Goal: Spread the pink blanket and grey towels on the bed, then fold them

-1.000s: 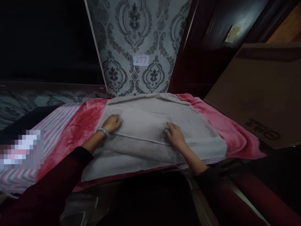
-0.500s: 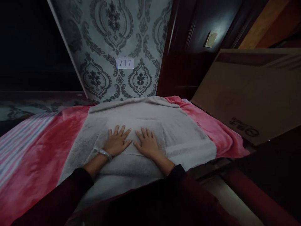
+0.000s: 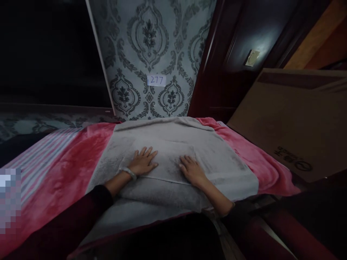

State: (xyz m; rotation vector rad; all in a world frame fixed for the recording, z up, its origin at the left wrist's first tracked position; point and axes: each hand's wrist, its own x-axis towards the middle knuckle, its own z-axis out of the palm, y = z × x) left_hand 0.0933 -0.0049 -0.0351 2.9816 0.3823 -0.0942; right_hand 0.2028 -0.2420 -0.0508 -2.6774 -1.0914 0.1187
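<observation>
Both palms lie flat with fingers spread, gripping nothing: the left hand [image 3: 143,162] and the right hand [image 3: 192,170] press side by side on the folded grey towel [image 3: 173,155]. It lies across a pink blanket [image 3: 67,169], near a cardboard box [image 3: 292,122]. The towel looks soft, limp and light, best pinched at corners or folded edge.

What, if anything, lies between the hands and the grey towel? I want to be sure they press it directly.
Nothing visible does. The left hand and right hand both lie flat, palms down, straight on the folded grey towel, which rests on the pink blanket.
</observation>
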